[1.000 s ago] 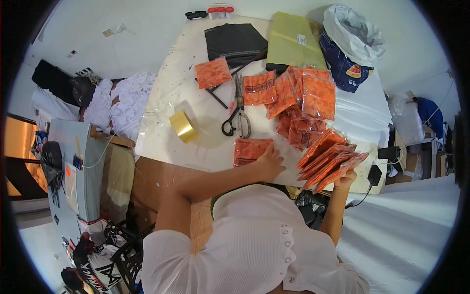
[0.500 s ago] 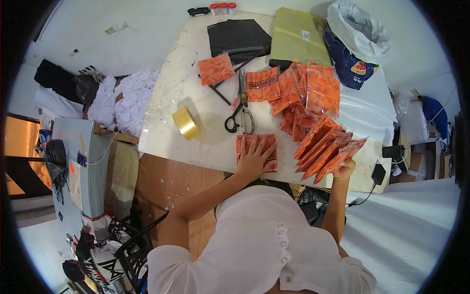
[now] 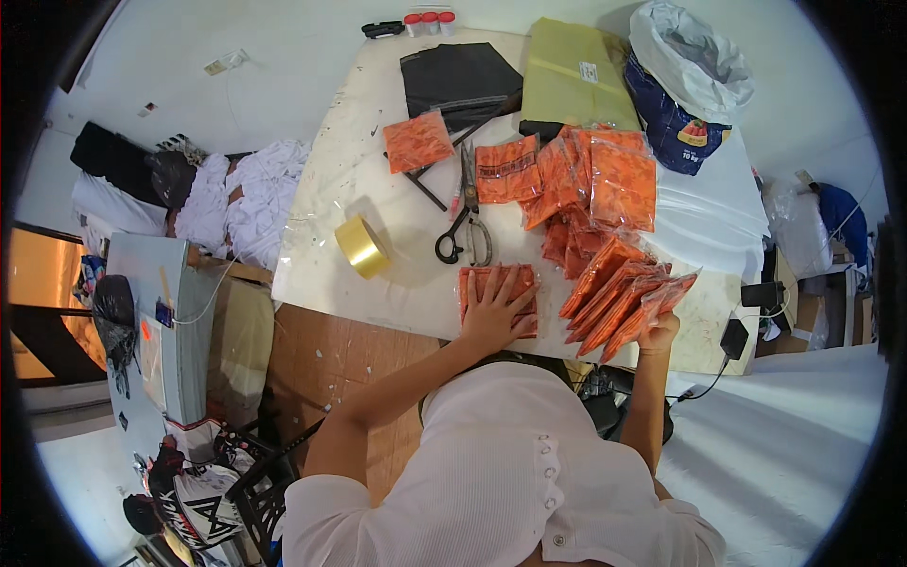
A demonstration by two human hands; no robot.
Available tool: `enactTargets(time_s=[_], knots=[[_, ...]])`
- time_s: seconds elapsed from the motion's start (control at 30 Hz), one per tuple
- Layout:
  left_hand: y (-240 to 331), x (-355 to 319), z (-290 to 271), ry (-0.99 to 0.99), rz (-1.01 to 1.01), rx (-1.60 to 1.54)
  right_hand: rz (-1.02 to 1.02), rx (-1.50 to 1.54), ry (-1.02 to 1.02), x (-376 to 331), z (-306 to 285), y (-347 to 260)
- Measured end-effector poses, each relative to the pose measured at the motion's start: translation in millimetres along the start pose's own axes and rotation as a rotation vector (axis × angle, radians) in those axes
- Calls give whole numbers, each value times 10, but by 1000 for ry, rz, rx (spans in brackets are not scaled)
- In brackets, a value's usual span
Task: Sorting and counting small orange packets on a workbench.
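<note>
My left hand (image 3: 493, 310) lies flat, fingers spread, on an orange folded cloth packet in clear plastic (image 3: 469, 283) at the table's front edge. To its right, my right hand (image 3: 658, 333) grips the near end of several orange plastic-wrapped packets (image 3: 619, 295), fanned out and tilted over the table. Beyond them lies a heap of similar orange packets (image 3: 622, 184), and one more packet (image 3: 419, 141) rests alone farther left. Black-handled scissors (image 3: 463, 227) point away from me between the left hand and the heap. A roll of yellow tape (image 3: 362, 247) stands left of the scissors.
At the back are black folded sheets (image 3: 458, 80), a yellow-green package (image 3: 576, 76) and a blue-and-white sack (image 3: 675, 109). Small red-lidded containers (image 3: 430, 24) line the far edge. A black power adapter (image 3: 733, 338) with a cord sits at the right edge. White cloth (image 3: 250, 198) is piled left of the table.
The fanned packets in my right hand have shifted slightly left and nearer to me. My left hand stays spread on its packet. The whole view has moved a little.
</note>
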State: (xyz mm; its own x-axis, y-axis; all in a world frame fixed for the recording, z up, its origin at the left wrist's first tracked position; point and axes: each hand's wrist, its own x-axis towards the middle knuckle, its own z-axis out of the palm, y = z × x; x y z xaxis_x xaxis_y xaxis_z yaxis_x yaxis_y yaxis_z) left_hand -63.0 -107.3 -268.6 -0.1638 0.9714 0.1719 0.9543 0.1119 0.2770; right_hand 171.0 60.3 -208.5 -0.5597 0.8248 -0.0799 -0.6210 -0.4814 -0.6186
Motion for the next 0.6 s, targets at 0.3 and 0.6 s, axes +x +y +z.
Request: enactTargets(time_s=[0.3,0.6], knots=[[-184,52,-81,54,-226,-580,280,-78,-11,164,-218,55],[-145,468,-1047,-837,-495,-1955,598,-512,-226,330,305,203]])
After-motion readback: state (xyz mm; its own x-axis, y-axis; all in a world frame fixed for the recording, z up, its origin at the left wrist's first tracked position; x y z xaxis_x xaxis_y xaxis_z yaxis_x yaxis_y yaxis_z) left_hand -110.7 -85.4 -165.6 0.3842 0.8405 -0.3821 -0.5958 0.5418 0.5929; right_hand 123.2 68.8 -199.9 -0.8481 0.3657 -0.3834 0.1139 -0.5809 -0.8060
